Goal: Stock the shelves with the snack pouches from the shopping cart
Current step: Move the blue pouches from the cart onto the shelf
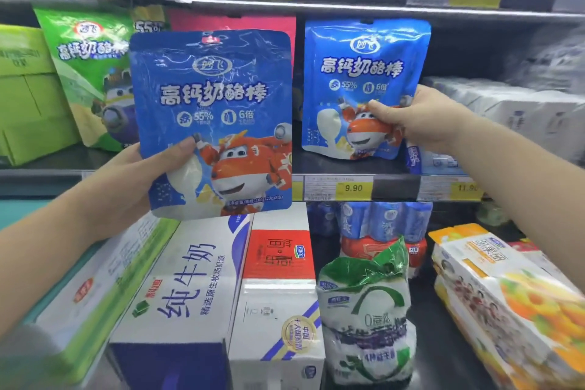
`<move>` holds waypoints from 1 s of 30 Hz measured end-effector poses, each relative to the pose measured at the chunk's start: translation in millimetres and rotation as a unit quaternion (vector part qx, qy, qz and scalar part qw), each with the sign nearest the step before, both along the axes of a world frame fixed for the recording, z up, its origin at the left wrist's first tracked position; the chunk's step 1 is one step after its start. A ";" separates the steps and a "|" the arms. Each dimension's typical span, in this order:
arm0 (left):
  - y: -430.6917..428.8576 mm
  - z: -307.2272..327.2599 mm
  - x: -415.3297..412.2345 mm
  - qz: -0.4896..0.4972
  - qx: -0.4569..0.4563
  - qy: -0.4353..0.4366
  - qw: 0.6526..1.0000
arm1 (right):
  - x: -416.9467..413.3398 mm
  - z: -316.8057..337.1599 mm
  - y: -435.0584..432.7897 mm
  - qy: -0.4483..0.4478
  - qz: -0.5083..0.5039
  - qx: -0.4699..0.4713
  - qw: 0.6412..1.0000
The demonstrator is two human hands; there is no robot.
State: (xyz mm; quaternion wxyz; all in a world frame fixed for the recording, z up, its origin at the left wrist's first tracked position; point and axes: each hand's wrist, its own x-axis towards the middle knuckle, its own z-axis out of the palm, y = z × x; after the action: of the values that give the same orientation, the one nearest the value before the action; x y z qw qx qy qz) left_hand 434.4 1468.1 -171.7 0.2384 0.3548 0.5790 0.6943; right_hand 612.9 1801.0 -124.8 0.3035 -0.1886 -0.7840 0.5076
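Note:
My left hand grips the lower left corner of a blue snack pouch with an orange cartoon plane, held upright in front of the middle shelf. My right hand pinches the right side of a second, identical blue pouch, which stands upright on the middle shelf above a 9.90 price tag. A green pouch of the same brand stands on that shelf to the left, and a pink pack shows behind the pouch in my left hand. The shopping cart is out of view.
Green cartons fill the shelf's far left; white packs sit at its right. On the lower shelf stand white milk cartons, a red-and-white carton, a green-and-white bag, blue cans and fruit-printed boxes.

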 end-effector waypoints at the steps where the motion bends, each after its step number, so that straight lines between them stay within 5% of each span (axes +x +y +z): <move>1: 0.3 0.1 -0.1 0.000 0.004 -0.001 1.000 | 2.8 2.7 1.8 -0.020 -0.008 0.026 0.999; 6: 0.9 0.1 -0.7 0.001 0.013 -0.017 1.000 | 4.0 7.5 3.3 -0.104 -0.023 0.076 0.991; 20: 2.5 -6.4 -10.5 -0.011 -0.013 -0.023 1.000 | -106.3 -4.9 62.8 -0.035 -0.116 -0.153 0.981; 30: 5.2 -6.5 -11.0 -0.008 0.015 -0.009 1.000 | -153.9 -37.5 98.3 0.039 -0.197 -0.105 0.974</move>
State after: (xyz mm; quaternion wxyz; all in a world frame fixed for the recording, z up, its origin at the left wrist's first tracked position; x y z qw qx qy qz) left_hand 423.4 1473.2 -178.2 0.2439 0.3571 0.5631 0.7043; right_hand 459.0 1899.3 -162.3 0.4067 -0.3500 -0.6612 0.5244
